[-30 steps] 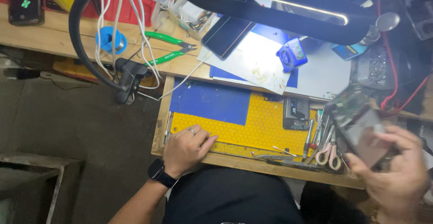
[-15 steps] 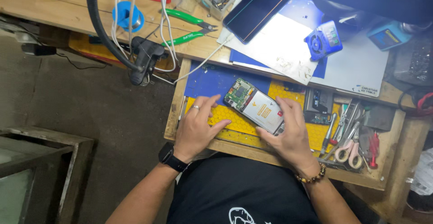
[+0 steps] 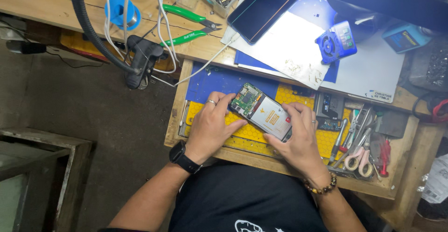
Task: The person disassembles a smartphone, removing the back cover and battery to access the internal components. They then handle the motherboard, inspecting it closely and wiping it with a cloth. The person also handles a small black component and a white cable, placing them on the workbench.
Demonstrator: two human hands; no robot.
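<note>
An opened phone point(image 3: 262, 111), back cover off with its green circuit board and pale battery showing, lies tilted on a yellow and blue work mat point(image 3: 219, 80) set in a wooden surface point(image 3: 56, 8). It sits between 2 hands. The left hand point(image 3: 212, 125) grips its upper left end, fingers curled closed on the edge. The right hand point(image 3: 298, 136) clamps its lower right end. Green-handled pliers point(image 3: 186, 24) lie well apart above; pink-handled scissors point(image 3: 357, 159) lie to the right

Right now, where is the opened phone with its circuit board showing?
In the head view, the opened phone lies centre frame on the yellow mat, held between the left hand and right hand.
</note>
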